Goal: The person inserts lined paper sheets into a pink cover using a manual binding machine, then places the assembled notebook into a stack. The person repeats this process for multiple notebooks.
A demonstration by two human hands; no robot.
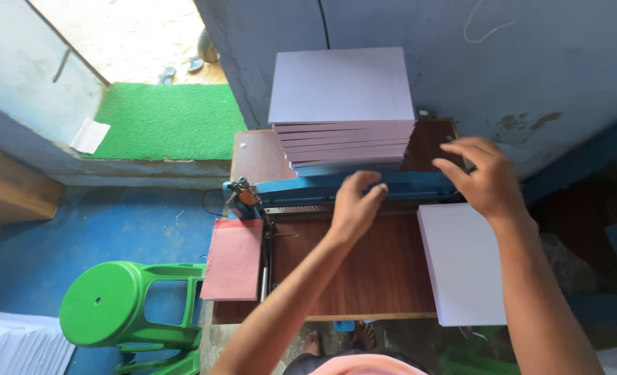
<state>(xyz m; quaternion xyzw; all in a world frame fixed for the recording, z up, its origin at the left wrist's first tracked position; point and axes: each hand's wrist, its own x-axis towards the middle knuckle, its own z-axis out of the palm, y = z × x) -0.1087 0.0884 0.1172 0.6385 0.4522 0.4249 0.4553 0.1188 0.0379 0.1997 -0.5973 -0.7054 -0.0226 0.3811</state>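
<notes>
Mostly done: tall lavender stack (pixel 342 111) sat beyond both hands; left hand (pixel 356 206) curled loosely on blue machine bar (pixel 336 187), right hand (pixel 480 177) spread open, empty, above white ruled pile (pixel 461 267) left.

Paper stack (pixel 342 104) behind binding machine (pixel 308 189)

Single head-worn view, looking steeply down and forward from above the wooden bench (pixel 364 278), close over both forearms, facing the blue wall (pixel 530 69), with floor and green stool (pixel 114 305) at left.
</notes>
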